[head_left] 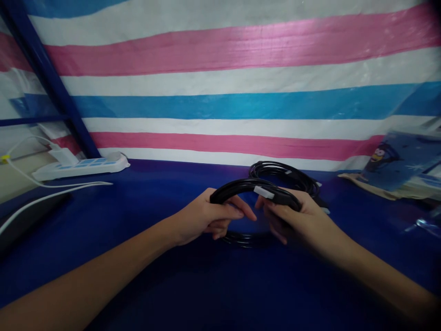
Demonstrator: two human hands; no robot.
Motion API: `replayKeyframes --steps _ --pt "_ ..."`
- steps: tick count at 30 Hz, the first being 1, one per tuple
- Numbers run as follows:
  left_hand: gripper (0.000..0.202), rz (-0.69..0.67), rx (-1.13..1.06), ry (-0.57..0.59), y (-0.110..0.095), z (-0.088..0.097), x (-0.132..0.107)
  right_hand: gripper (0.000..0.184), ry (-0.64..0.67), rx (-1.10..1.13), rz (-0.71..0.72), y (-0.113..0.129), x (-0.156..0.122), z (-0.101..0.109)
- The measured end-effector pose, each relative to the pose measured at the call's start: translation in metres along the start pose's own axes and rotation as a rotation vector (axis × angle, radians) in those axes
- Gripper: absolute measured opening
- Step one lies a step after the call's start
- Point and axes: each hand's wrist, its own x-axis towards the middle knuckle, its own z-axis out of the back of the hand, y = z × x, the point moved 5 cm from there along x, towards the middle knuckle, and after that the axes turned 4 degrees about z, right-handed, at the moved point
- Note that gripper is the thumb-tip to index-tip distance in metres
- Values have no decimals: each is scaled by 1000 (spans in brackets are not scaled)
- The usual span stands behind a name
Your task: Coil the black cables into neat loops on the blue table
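A coiled black cable (237, 185) is held up between my two hands above the blue tabletop. My left hand (220, 214) is closed around the left side of the coil, thumb in front. On the right side, my right hand (289, 211) grips the coil near a connector with a light grey tip (263, 192). The lower part of the loop shows below my fingers. Behind my right hand, a second coil of black cable (275, 166) lies on the table, partly hidden by the hand.
A white power strip (86, 169) with a plugged-in white adapter (64, 155) sits at the back left, a white cord (69, 185) running from there. At the right are a blue printed packet (396, 161) and a blurred clear object (425, 225). A striped sheet (220, 82) hangs behind the table.
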Motion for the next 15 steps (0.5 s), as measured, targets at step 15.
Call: replayKeyframes --steps 15 --pt "10 12 1 -6 -2 -1 -1 33 -3 -35 -4 0 0 -1"
